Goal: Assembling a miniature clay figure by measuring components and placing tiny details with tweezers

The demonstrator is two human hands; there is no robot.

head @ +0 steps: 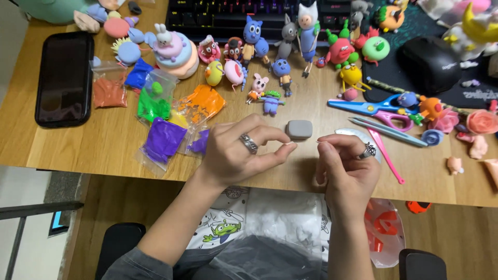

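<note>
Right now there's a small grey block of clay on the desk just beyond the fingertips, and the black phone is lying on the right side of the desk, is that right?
Not quite. The grey block of clay does sit just beyond the fingertips, but the black phone lies on the left side of the desk, not the right, as the head view shows.

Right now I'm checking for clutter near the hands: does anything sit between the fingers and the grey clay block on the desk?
Nothing visible does. The grey clay block lies on bare wood just beyond the fingertips of the left hand and right hand. The clay bags lie off to the left, the scissors to the right.
</note>
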